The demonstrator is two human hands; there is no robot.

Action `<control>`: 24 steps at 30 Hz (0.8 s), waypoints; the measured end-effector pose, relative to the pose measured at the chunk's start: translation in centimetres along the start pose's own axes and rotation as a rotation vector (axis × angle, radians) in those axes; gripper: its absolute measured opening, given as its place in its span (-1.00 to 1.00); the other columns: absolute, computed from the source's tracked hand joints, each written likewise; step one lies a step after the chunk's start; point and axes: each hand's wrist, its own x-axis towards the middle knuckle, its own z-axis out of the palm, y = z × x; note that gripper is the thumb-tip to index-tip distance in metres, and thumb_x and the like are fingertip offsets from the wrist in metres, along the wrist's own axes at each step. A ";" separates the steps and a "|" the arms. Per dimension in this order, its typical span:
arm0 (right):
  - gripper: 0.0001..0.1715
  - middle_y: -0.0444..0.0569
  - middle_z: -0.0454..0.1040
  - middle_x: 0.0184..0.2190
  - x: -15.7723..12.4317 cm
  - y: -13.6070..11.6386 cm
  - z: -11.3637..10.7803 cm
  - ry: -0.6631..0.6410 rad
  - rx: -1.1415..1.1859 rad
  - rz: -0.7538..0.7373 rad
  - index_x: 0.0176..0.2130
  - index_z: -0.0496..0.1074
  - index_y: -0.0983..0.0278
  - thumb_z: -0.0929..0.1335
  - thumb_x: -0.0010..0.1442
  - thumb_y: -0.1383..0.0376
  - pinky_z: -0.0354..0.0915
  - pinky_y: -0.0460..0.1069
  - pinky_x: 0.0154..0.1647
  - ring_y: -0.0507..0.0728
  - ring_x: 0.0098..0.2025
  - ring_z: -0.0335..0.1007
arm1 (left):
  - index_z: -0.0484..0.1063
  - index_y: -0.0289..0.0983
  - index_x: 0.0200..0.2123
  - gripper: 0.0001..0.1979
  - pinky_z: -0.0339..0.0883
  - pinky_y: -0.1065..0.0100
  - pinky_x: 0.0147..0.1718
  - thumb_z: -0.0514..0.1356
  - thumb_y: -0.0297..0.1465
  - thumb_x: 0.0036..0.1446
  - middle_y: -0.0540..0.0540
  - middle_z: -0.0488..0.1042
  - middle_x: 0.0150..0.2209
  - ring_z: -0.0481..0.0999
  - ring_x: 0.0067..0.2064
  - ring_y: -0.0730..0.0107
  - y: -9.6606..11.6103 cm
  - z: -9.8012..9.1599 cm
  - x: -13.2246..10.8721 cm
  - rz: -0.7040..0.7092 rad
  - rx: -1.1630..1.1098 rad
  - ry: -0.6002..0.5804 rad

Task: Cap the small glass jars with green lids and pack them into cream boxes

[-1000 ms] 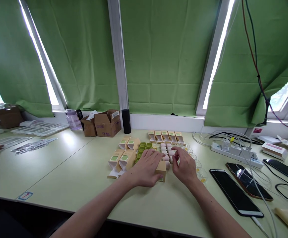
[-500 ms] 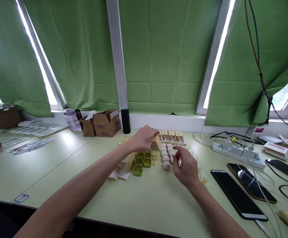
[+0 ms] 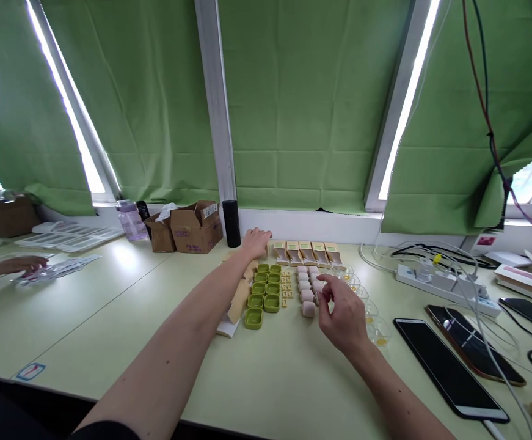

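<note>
Beside the right hand (image 3: 342, 310), clear cups (image 3: 376, 330) have yellow bits (image 3: 381, 342) inside.

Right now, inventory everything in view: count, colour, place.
Tubs: nine, green, centre
Pieces: several, yellow, beside tubs
Cylinders: several, pink, centre
Cups: several, clear, beside cylinders
Cartons: several, tan, beside and behind tubs
Phones: three, black, right
Power strip: one, white, right
Cables: several, mixed, right
Boxes: three, brown, back left
Tube: one, black, back
Bottle: one, purple, left
Packets: several, silvery, left
Blinds: several, green, windows
Table: one, pale, foreground
Co-worker's hand: one, left
Left hand: one, by cartons
Right hand: one, by cylinders
</note>
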 end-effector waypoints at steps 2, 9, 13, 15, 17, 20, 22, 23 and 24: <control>-0.73 -0.07 0.47 -0.37 -0.1 0.1 0.1 -0.007 0.007 0.002 0.02 0.39 0.21 0.27 0.32 0.36 0.32 0.03 -0.30 0.17 -0.33 0.42 | 0.35 -0.23 0.16 -0.45 0.16 0.10 0.11 0.26 -0.56 0.08 -0.27 0.56 0.05 0.34 0.15 -0.04 -0.1 1.2 0.3 -0.011 0.004 -0.008; -0.69 -0.07 0.47 -0.37 0.0 -0.2 -0.1 -0.007 0.041 -0.021 0.04 0.40 0.22 0.28 0.31 0.37 0.33 0.04 -0.29 0.15 -0.34 0.42 | 0.34 -0.19 0.20 -0.45 0.13 0.04 0.16 0.26 -0.49 0.12 -0.29 0.49 0.15 0.32 0.19 -0.08 -0.1 2.8 -0.2 -0.038 -0.007 0.009; -0.68 -0.07 0.47 -0.37 0.1 -0.7 -0.2 -0.002 0.048 -0.037 0.04 0.40 0.22 0.28 0.31 0.38 0.33 0.04 -0.29 0.16 -0.34 0.40 | 0.48 -0.22 0.04 -0.59 0.23 0.06 0.12 0.30 -0.51 0.08 -0.29 0.57 0.03 0.43 0.15 -0.10 0.2 2.3 -0.7 -0.045 -0.028 -0.011; -0.68 -0.07 0.46 -0.38 0.1 -0.8 -0.1 -0.006 0.043 -0.048 0.05 0.39 0.23 0.28 0.31 0.38 0.33 0.05 -0.28 0.16 -0.35 0.40 | 0.53 -0.23 -0.09 -0.68 0.31 0.10 0.05 0.33 -0.52 0.05 -0.29 0.60 -0.03 0.52 0.06 -0.08 0.4 2.2 -1.0 -0.051 -0.035 -0.051; -0.68 -0.07 0.45 -0.40 0.0 -0.8 0.0 -0.016 0.039 -0.052 0.05 0.38 0.23 0.28 0.31 0.38 0.32 0.05 -0.29 0.17 -0.35 0.40 | 0.55 -0.23 -0.15 -0.71 0.37 0.12 -0.03 0.35 -0.54 0.01 -0.29 0.60 -0.06 0.58 -0.02 -0.06 0.7 2.2 -1.2 -0.064 -0.040 -0.090; -0.68 -0.07 0.45 -0.40 -0.1 -0.7 0.1 -0.033 0.038 -0.047 0.06 0.38 0.22 0.27 0.32 0.38 0.32 0.05 -0.30 0.17 -0.35 0.40 | 0.54 -0.25 -0.14 -0.70 0.43 0.15 -0.14 0.35 -0.56 0.01 -0.28 0.61 -0.08 0.62 -0.08 -0.04 1.0 2.4 -1.2 -0.094 -0.052 -0.134; -0.68 -0.07 0.45 -0.40 -0.1 -0.7 0.1 -0.036 0.038 -0.043 0.05 0.37 0.22 0.26 0.32 0.38 0.31 0.05 -0.30 0.18 -0.35 0.40 | 0.54 -0.25 -0.09 -0.67 0.46 0.17 -0.17 0.36 -0.56 0.03 -0.29 0.59 -0.05 0.63 -0.08 -0.03 1.2 2.5 -0.9 -0.116 -0.067 -0.151; -0.69 -0.07 0.45 -0.40 -0.1 -0.7 0.1 -0.038 0.037 -0.042 0.05 0.38 0.22 0.26 0.32 0.38 0.31 0.05 -0.29 0.18 -0.34 0.40 | 0.54 -0.25 -0.07 -0.65 0.47 0.18 -0.16 0.37 -0.55 0.04 -0.29 0.58 -0.01 0.63 -0.05 -0.02 1.2 2.5 -0.8 -0.126 -0.077 -0.158; -0.69 -0.07 0.46 -0.41 -0.1 -0.8 0.1 -0.039 0.036 -0.042 0.05 0.38 0.23 0.27 0.32 0.38 0.31 0.05 -0.29 0.18 -0.34 0.40 | 0.53 -0.25 -0.03 -0.63 0.48 0.19 -0.14 0.39 -0.53 0.06 -0.29 0.56 0.03 0.62 -0.03 0.00 1.2 2.5 -0.6 -0.135 -0.088 -0.163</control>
